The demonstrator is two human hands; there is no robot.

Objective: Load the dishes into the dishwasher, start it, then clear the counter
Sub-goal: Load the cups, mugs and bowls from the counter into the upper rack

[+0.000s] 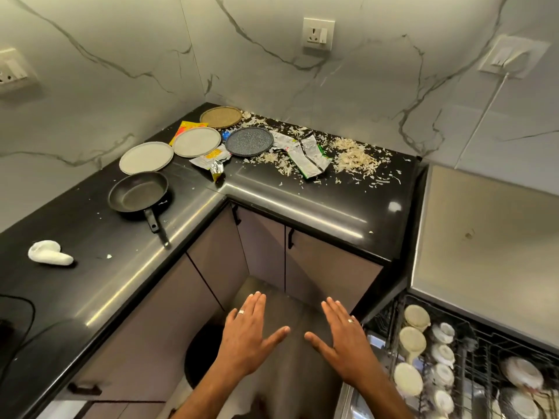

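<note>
At the far left of the frame a crumpled white cloth (pixel 50 253) lies alone on the black L-shaped counter (pixel 99 237), with bare counter all around it. Right of it sits a black frying pan (pixel 138 192), its handle running down and slightly right toward the counter's front edge, the tip reaching the rounded lip. Behind the pan two pale plates (pixel 146 157) (pixel 196 142) lie flat, then a brown plate (pixel 221 117) in the back corner and a dark speckled plate (pixel 249 141), with torn wrappers (pixel 308 155) and pale shreds (pixel 354 157) strewn between and to the right; print on the wrappers is too small to read. Lower centre, above open floor, the left hand (pixel 248 337) and right hand (pixel 341 340) hover palm-down, fingers spread, holding nothing, thumbs nearly meeting. Lower right, the dishwasher rack (pixel 472 343) stands pulled out, loaded with pale cups (pixel 412 343) and bowls
</note>
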